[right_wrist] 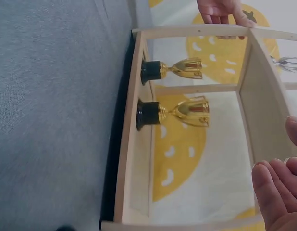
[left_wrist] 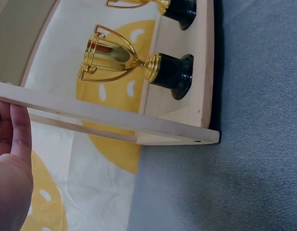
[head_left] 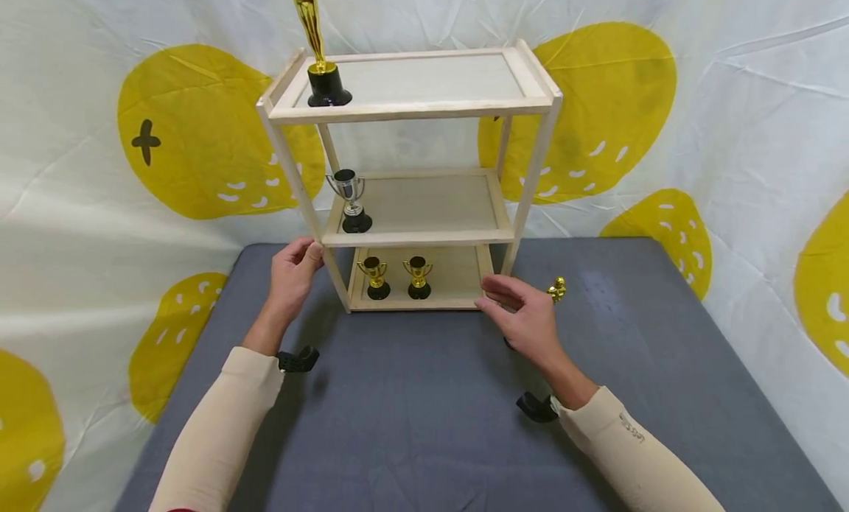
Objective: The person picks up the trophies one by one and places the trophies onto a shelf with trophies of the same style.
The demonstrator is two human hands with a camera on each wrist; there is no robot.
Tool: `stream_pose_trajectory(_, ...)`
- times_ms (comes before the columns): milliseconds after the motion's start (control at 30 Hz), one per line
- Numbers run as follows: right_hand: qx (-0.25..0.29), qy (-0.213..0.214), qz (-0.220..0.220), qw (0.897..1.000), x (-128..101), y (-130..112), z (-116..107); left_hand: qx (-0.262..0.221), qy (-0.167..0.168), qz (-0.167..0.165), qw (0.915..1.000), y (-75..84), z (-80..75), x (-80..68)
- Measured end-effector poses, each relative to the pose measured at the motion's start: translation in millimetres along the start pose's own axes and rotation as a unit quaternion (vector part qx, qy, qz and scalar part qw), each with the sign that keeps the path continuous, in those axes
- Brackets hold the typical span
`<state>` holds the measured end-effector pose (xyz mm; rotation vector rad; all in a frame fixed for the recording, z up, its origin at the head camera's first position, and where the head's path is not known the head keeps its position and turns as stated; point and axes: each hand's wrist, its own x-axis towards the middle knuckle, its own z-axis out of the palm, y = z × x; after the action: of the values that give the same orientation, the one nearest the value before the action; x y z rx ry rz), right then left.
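Observation:
A pale wooden three-tier shelf rack stands on the grey cloth. My left hand grips its left front post beside the middle tier, thumb in front. In the left wrist view, fingers reach behind that post. With nothing in its grasp, my right hand hovers by the lower right post, fingers loosely extended. Two small gold trophy cups with black bases stand upright on the bottom tier. Partly hidden behind the right hand is a gold figurine trophy.
A silver trophy cup stands at the left of the middle tier. On the top tier's left is a tall gold statuette with a black base. A white curtain with yellow prints hangs behind the grey-covered table.

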<state>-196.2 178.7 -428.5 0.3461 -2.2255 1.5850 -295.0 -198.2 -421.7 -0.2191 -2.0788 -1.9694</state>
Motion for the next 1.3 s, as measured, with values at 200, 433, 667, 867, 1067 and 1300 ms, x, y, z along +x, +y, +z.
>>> stream_pose_trajectory(200, -0.006, 0.008, -0.016, 1.0, -21.8, 2.6, -23.9, -0.009, 0.002, 0.002, 1.0, -1.0, 0.2, 0.3)
stream_pose_trajectory(433, -0.043, 0.02, -0.048, 0.998, -43.5, 13.3, -54.1, -0.013, 0.004, 0.006, 0.9999, -0.7, 1.0, 0.4)
stream_pose_trajectory(667, -0.036, 0.048, -0.022, 0.998, -48.0, 35.3, -73.1, -0.015, 0.009, 0.008, 0.9998, -0.6, -0.4, 1.2)
stream_pose_trajectory(867, -0.052, 0.05, -0.005, 0.997, -47.6, 50.4, -79.8, -0.016, 0.005, 0.006, 0.9998, -1.1, 0.2, 1.4)
stream_pose_trajectory(1067, -0.112, 0.033, -0.007, 0.993, -44.2, 55.3, -82.7, -0.014, 0.0, 0.011, 0.9998, -1.9, 1.1, 0.8)
stream_pose_trajectory(1300, -0.136, 0.017, -0.009, 0.99, -40.7, 59.9, -78.8, -0.019, -0.001, 0.017, 0.9997, -2.1, 0.7, 0.1)
